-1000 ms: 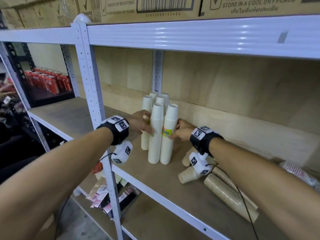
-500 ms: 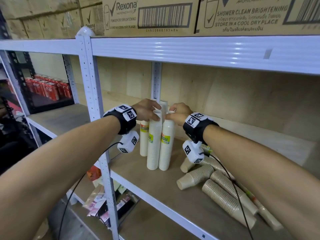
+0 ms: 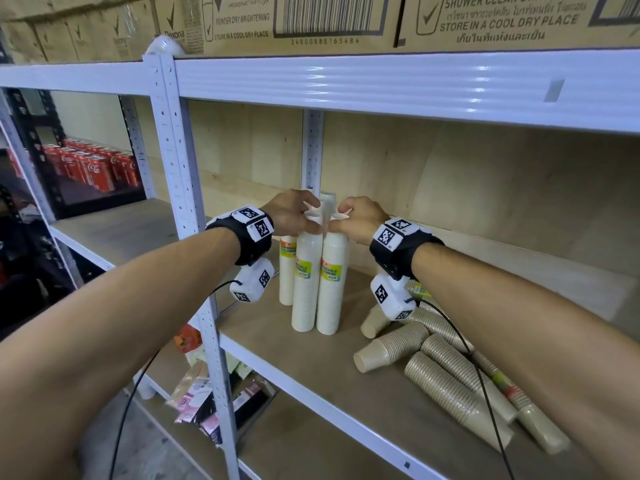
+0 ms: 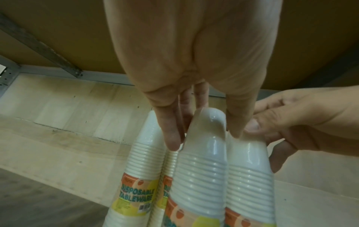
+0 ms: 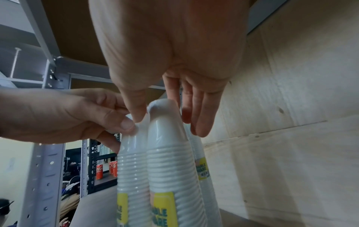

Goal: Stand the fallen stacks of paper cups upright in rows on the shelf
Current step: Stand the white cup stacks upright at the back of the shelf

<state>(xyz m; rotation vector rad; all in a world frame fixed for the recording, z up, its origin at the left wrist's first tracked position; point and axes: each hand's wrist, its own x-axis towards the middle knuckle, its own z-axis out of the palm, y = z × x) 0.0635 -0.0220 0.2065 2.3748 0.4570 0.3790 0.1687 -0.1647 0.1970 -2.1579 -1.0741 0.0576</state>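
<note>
Several white paper cup stacks (image 3: 320,282) in clear wrap with yellow labels stand upright in a tight group on the wooden shelf (image 3: 346,393). My left hand (image 3: 294,216) pinches the top of the front-left stack (image 4: 204,161) between thumb and fingers. My right hand (image 3: 349,220) pinches the top of the front-right stack (image 5: 167,153) the same way. The two thumbs meet between the stack tops. Several brown cup stacks (image 3: 450,386) lie fallen on the shelf to the right.
A white metal post (image 3: 180,202) stands left of the stacks. The upper shelf beam (image 3: 381,84) with cardboard boxes (image 3: 311,19) hangs close above. Red cola cans (image 3: 90,164) sit far left. Packets (image 3: 214,403) lie on the lower shelf.
Both hands rose from the sides of the white stacks to their tops and now hold there. The stacks stand straighter and closer together.
</note>
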